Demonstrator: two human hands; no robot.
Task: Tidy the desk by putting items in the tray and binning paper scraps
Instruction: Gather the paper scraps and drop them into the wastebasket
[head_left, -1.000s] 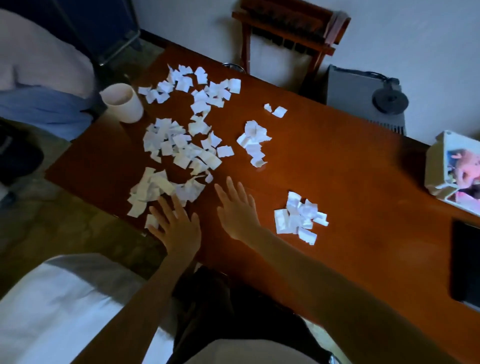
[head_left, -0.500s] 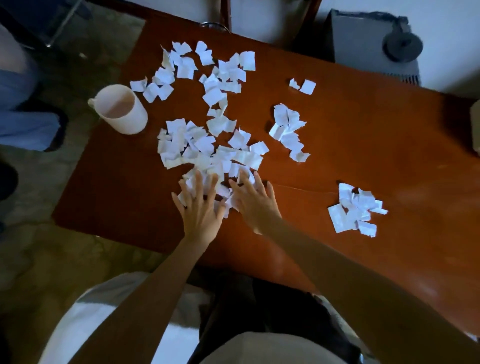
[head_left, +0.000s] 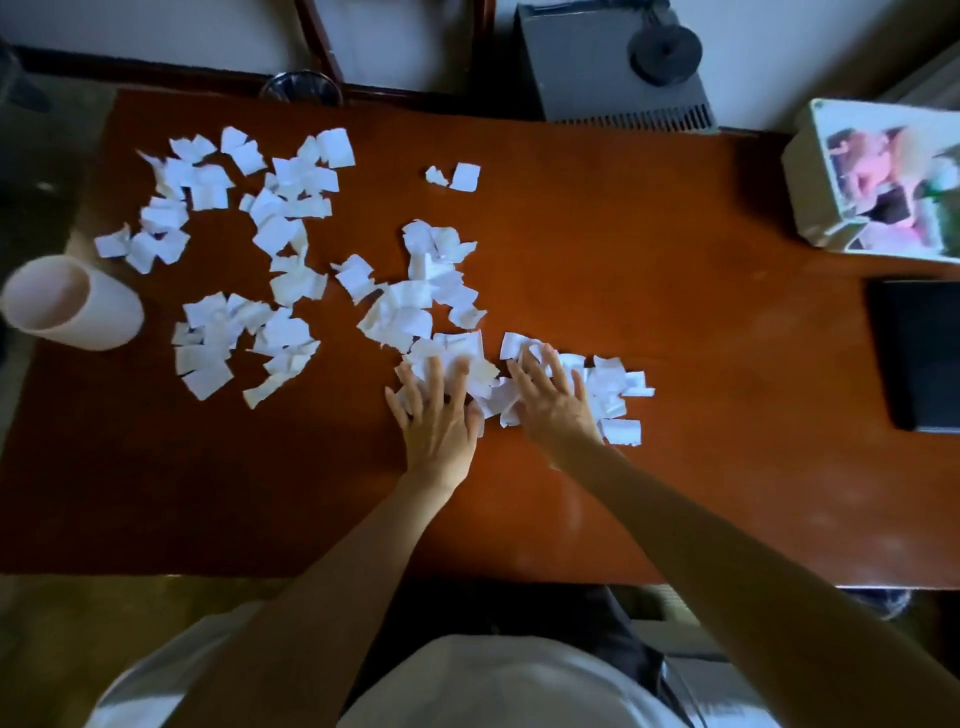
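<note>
Both hands lay flat with fingers spread, gripping nothing: the left hand (head_left: 434, 415) and right hand (head_left: 553, 402) pressed on paper scraps (head_left: 457, 358) on the table (head_left: 649, 312), well right of the white cup (head_left: 72, 304).

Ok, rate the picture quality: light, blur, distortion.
Head view: dim, faint sheen on the desk at right; left hand and right hand blur at the fingertips over the paper scraps; cup and photo box at the edges look soft and stretched.
</note>
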